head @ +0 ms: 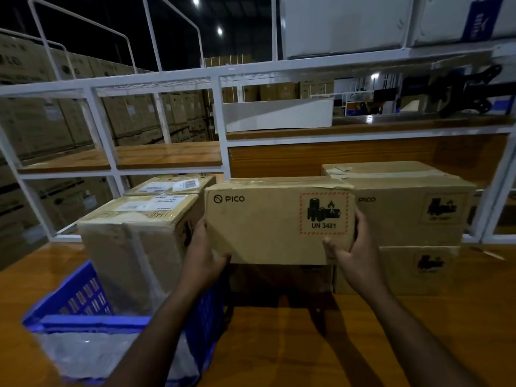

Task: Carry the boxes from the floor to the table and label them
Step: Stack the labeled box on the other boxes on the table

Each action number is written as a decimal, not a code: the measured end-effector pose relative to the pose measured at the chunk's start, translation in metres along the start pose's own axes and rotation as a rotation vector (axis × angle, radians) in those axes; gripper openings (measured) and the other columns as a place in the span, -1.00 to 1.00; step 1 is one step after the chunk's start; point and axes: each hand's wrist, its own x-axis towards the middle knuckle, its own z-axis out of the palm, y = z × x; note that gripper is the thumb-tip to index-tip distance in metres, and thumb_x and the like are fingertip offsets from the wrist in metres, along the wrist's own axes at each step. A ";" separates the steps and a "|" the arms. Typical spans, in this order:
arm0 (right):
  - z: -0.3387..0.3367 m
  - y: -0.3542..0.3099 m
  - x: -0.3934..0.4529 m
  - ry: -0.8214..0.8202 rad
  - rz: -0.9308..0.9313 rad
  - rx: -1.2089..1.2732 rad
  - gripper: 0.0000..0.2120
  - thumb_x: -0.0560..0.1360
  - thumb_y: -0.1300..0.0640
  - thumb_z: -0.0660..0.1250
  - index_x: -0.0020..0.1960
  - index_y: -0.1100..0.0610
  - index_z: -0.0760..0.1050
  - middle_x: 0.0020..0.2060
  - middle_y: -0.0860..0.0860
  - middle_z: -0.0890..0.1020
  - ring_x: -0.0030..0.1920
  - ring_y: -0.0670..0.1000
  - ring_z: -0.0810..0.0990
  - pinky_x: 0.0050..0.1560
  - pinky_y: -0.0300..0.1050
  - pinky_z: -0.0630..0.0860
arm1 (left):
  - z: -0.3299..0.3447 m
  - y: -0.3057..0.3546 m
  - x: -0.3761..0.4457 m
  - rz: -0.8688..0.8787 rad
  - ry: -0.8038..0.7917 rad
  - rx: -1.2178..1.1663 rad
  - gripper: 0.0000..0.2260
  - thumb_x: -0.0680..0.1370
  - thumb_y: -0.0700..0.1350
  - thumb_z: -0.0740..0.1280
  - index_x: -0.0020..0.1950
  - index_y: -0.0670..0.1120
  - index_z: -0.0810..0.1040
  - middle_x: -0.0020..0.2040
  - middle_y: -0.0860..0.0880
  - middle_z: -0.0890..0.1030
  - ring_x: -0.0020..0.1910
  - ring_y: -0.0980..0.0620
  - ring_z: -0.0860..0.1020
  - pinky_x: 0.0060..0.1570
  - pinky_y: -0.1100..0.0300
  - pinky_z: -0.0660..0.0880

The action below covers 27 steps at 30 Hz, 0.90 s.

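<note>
Currently, left hand (205, 252) and right hand (353, 252) grip opposite ends of the PICO carton (279, 222) above the wooden table (279, 344).

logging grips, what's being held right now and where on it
A PICO cardboard box, held by both ends: left hand on its lower left edge, right hand on its lower right corner.
</note>
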 end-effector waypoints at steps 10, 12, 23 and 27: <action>0.041 0.028 0.011 0.231 0.035 -0.277 -0.26 0.45 0.10 0.52 0.51 0.04 0.23 0.33 0.06 0.49 0.32 0.12 0.48 0.15 0.19 0.58 | 0.036 -0.014 0.032 -0.160 -0.017 0.270 0.11 0.47 -0.01 0.54 0.61 -0.21 -0.29 0.66 -0.15 -0.07 0.62 -0.12 0.02 0.56 -0.05 0.14; 0.046 0.030 0.014 0.273 0.023 -0.335 -0.26 0.45 0.11 0.51 0.52 0.08 0.23 0.32 0.08 0.47 0.33 0.12 0.45 0.17 0.15 0.55 | 0.039 -0.010 0.032 -0.096 0.045 0.263 0.08 0.49 -0.04 0.52 0.62 -0.16 -0.31 0.66 -0.10 -0.20 0.63 -0.07 -0.09 0.57 0.01 0.06; 0.073 0.030 0.043 0.291 0.032 -0.411 -0.19 0.44 0.21 0.51 0.54 0.03 0.14 0.30 0.11 0.31 0.15 0.12 0.52 -0.07 0.00 0.63 | 0.053 0.001 0.056 0.103 0.000 0.404 0.00 0.55 -0.12 0.46 0.63 0.09 -0.30 0.56 0.07 -0.49 0.59 -0.08 -0.35 0.40 0.05 0.30; 0.082 0.029 0.053 0.288 0.052 -0.429 -0.13 0.44 0.23 0.51 0.58 0.07 0.08 0.29 0.16 0.30 0.07 0.16 0.55 -0.12 0.01 0.63 | 0.054 -0.002 0.071 0.110 -0.015 0.412 -0.01 0.55 -0.13 0.45 0.63 0.06 -0.30 0.56 0.05 -0.50 0.58 -0.09 -0.36 0.40 0.16 0.07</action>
